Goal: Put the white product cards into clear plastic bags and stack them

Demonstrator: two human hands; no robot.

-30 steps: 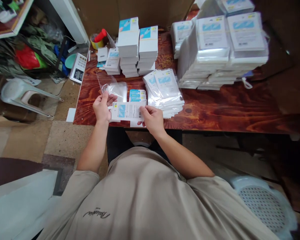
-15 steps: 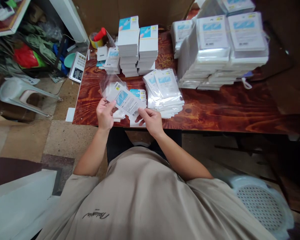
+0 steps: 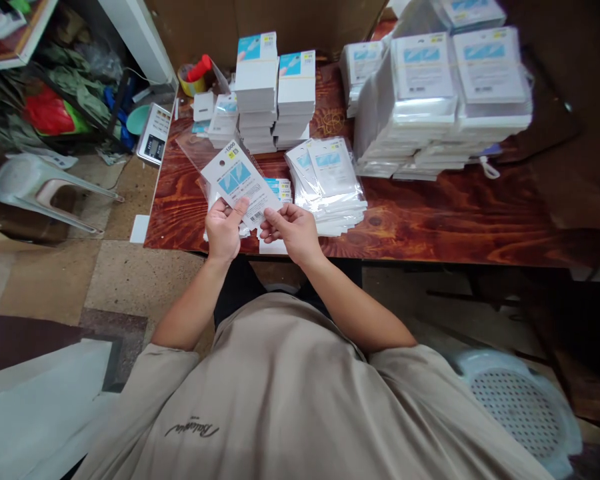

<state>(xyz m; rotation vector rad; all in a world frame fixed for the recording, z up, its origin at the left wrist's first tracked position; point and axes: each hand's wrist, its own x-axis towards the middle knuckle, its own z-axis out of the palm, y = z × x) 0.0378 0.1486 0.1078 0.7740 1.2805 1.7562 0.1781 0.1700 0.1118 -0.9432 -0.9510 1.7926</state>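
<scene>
Both-handed pinch, card (image 3: 240,183) now upright

Glossy wood table (image 3: 430,213), matt paper card (image 3: 240,183), clear plastic bags (image 3: 330,180).

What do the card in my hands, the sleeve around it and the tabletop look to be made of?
Card: printed cardboard by the look, matte white, holding flat and stiff with a punched hang hole.
Sleeve: thin clear plastic film, glossy; the table grain shows through it.
Tabletop: wood or wood-grain laminate, red-brown with swirling grain and a slight sheen; which one cannot be told.
</scene>
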